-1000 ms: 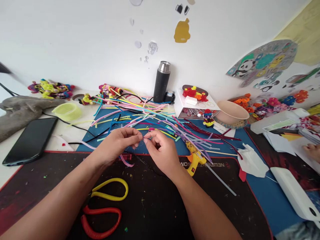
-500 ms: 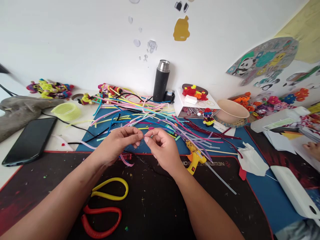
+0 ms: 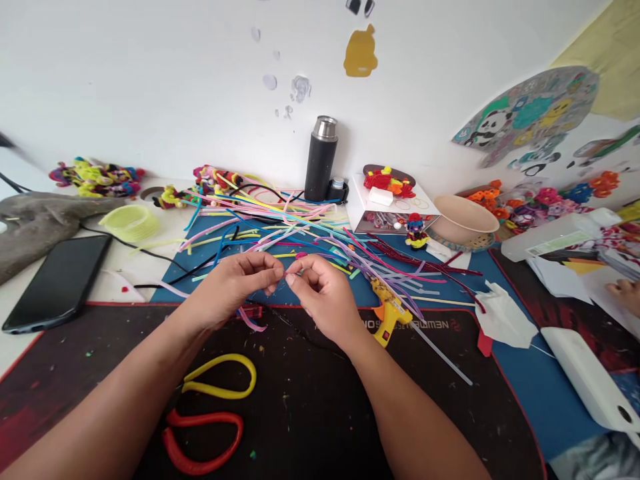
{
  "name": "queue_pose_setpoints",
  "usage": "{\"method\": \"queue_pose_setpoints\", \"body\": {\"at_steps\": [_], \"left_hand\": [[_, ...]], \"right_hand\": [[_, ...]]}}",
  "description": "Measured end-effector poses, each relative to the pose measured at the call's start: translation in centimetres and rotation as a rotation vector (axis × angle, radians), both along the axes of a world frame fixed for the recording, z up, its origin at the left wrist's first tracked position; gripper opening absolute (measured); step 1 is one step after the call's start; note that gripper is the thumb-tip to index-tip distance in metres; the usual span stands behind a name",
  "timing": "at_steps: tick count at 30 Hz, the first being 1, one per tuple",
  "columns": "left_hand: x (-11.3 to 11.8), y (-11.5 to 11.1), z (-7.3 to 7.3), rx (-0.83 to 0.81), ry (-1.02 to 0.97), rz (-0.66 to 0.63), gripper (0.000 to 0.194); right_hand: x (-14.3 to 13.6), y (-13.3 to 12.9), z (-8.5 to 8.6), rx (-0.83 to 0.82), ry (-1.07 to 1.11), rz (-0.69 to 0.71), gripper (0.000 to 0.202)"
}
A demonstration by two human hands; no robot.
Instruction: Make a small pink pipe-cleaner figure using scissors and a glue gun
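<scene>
My left hand (image 3: pixel 245 280) and my right hand (image 3: pixel 320 293) meet near the middle, both in a pinch, fingertips nearly touching. Something tiny and pinkish shows between them, too small to name. Behind them spreads a heap of coloured fuzzy stems (image 3: pixel 280 227). A yellow glue gun (image 3: pixel 390 317) with a clear glue stick lies just right of my right hand. Below my left hand rest scissors with one yellow and one red handle (image 3: pixel 220 377), their blades hidden under my left forearm.
A black phone (image 3: pixel 57 283) and a pale yellow coil (image 3: pixel 129 223) lie at left. A black flask (image 3: pixel 321 160) and white box (image 3: pixel 355 207) stand behind. A beige bowl (image 3: pixel 465 220), crumpled tissue (image 3: pixel 505 317), and white device (image 3: pixel 587 377) are right. Another person's hand (image 3: pixel 625 293) shows at far right.
The view has shifted very slightly. Both hands keep nearly the same pinched pose, with no clear movement of the objects.
</scene>
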State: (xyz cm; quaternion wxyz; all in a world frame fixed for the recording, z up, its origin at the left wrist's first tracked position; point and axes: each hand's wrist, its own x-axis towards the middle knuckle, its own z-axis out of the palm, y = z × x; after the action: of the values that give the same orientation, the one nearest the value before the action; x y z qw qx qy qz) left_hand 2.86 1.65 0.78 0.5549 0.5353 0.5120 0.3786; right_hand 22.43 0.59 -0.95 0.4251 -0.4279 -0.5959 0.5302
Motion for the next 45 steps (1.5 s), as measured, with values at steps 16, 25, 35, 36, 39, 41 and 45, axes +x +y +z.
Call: {"method": "queue_pose_setpoints", "body": {"at_steps": [16, 25, 35, 36, 39, 41, 45], "left_hand": [[-0.7, -0.4, 0.3, 0.105, 0.132, -0.071, 0.046], [-0.5, -0.4, 0.6, 0.137, 0.143, -0.069, 0.043], [-0.3, -0.5, 0.7, 0.130, 0.202, -0.041, 0.051], [-0.3, -0.5, 0.8, 0.127, 0.213, -0.042, 0.051], [-0.2, -0.5, 0.9, 0.121, 0.245, -0.052, 0.052], [-0.1, -0.5, 0.9, 0.121, 0.258, -0.058, 0.051], [-0.1, -0.5, 0.8, 0.135, 0.276, -0.050, 0.045]], "right_hand": [[-0.1, 0.1, -0.3, -0.001, -0.020, 0.030, 0.017], [-0.1, 0.0, -0.2, -0.016, 0.000, 0.016, 0.016], [-0.3, -0.3, -0.8, 0.180, -0.194, -0.084, 0.008], [-0.3, -0.3, -0.8, 0.197, -0.219, -0.088, 0.008], [-0.4, -0.4, -0.9, 0.251, -0.294, -0.100, 0.008], [-0.4, -0.4, -1.0, 0.282, -0.334, -0.106, 0.008], [-0.4, -0.5, -1.1, 0.305, -0.347, -0.109, 0.008]]}}
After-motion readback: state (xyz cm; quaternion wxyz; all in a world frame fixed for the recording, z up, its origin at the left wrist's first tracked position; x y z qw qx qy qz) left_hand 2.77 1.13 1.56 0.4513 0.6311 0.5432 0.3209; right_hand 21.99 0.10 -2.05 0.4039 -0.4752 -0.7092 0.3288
